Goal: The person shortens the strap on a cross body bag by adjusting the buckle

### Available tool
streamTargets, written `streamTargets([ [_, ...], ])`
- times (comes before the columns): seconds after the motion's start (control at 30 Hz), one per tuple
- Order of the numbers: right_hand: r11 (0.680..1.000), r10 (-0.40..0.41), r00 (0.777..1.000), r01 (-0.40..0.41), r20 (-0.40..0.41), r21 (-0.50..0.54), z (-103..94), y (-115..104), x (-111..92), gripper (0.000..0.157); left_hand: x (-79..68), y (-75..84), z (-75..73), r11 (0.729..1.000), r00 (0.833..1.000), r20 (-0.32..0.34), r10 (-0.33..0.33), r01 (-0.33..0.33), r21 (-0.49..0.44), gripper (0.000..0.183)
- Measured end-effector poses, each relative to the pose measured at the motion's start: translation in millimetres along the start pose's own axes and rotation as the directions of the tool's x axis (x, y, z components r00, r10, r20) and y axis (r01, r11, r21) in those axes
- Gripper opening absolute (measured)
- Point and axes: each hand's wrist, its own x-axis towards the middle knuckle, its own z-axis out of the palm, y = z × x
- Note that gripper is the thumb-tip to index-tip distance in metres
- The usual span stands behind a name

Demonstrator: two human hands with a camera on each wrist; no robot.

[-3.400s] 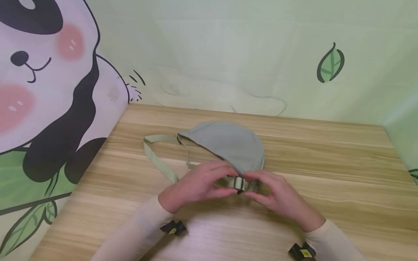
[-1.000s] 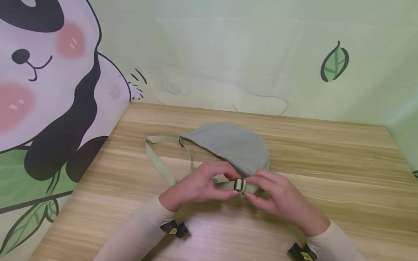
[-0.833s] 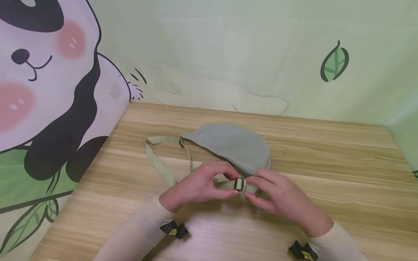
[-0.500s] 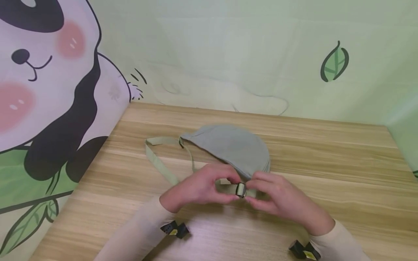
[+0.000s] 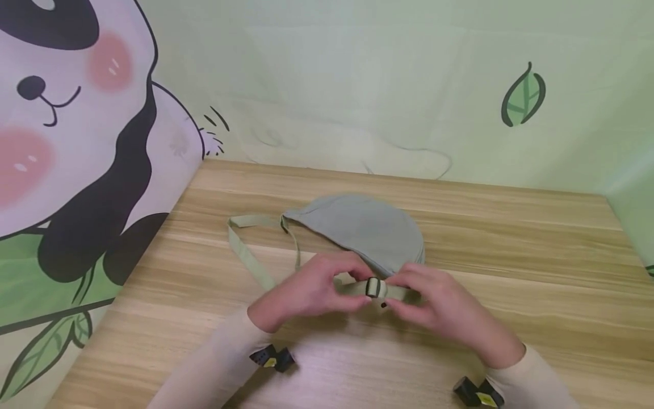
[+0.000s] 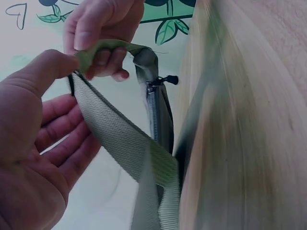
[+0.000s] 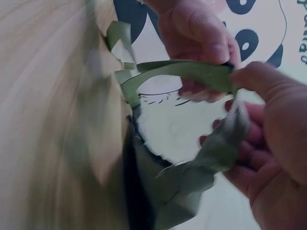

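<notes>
A grey-green sling bag (image 5: 363, 230) lies on the wooden table, its curved edge to the far right. Its pale green webbing strap (image 5: 245, 255) loops out to the left and comes back to the near corner. There a dark slide buckle (image 5: 373, 288) sits on the strap between both hands. My left hand (image 5: 317, 287) pinches the buckle's left side between thumb and forefinger. My right hand (image 5: 439, 295) pinches the strap just right of the buckle. A zipper (image 6: 153, 105) with a dark pull shows along the bag's edge in the left wrist view.
The wooden table (image 5: 511, 244) reaches back to a pale green wall sheet (image 5: 357, 85) with a leaf print. A large printed panda (image 5: 102, 142) covers the left side. Dark wrist cameras are strapped below both sleeves.
Both hands stay at the buckle with small shifts. It dipped toward the near edge half a second ago and is raised again now. The bag has slid slightly right since the earliest frame.
</notes>
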Motion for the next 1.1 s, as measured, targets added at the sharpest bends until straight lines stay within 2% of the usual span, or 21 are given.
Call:
streamTargets([
  [0.27, 0.999, 0.001, 0.990, 0.005, -0.142, 0.042, 8.0, 4.3, -2.7, 0.041, -0.4, -1.3, -2.2, 1.000, 0.999, -0.035, -0.001, 0.001, -0.011, 0.022],
  [0.5, 0.993, -0.085, 0.956, 0.105, -0.281, 0.056, 19.2, 6.3, -1.1, 0.037, -0.9, -3.9, -2.6, 1.000, 0.998, -0.060, 0.019, -0.018, 0.007, 0.022],
  [0.6, 0.993, -0.048, 0.957, 0.076, -0.285, 0.086, 21.3, 5.2, -1.7, 0.038, -1.3, -5.6, -2.5, 0.999, 0.997, -0.074, 0.034, -0.033, 0.012, 0.023],
  [0.7, 0.992, 0.028, 0.964, 0.007, -0.265, 0.129, 21.2, 3.0, -3.8, 0.038, -1.0, -6.9, -2.2, 0.998, 0.995, -0.083, 0.057, -0.056, 0.012, 0.025],
  [0.83, 0.966, 0.153, 0.965, -0.100, -0.215, 0.238, 19.5, -1.6, -6.1, 0.021, -1.0, -6.6, -2.3, 0.997, 0.995, -0.075, 0.071, -0.071, 0.003, 0.025],
  [0.87, 0.956, 0.180, 0.963, -0.123, -0.202, 0.267, 19.3, -2.9, -6.4, 0.022, -0.9, -6.2, -2.3, 0.998, 0.995, -0.072, 0.070, -0.071, 0.000, 0.025],
  [0.93, 0.942, 0.219, 0.957, -0.157, -0.188, 0.297, 18.9, -5.4, -6.3, 0.034, -0.9, -5.8, -2.3, 0.998, 0.995, -0.068, 0.068, -0.069, -0.014, 0.024],
  [1.0, 0.945, 0.230, 0.955, -0.173, -0.188, 0.278, 18.8, -7.3, -5.8, 0.040, -0.6, -5.6, -2.1, 0.997, 0.995, -0.067, 0.068, -0.070, -0.029, 0.023],
  [1.1, 0.962, 0.220, 0.955, -0.179, -0.197, 0.207, 17.7, -9.4, -4.3, 0.039, 0.0, -5.5, -1.3, 0.996, 0.995, -0.066, 0.073, -0.076, -0.049, 0.022],
])
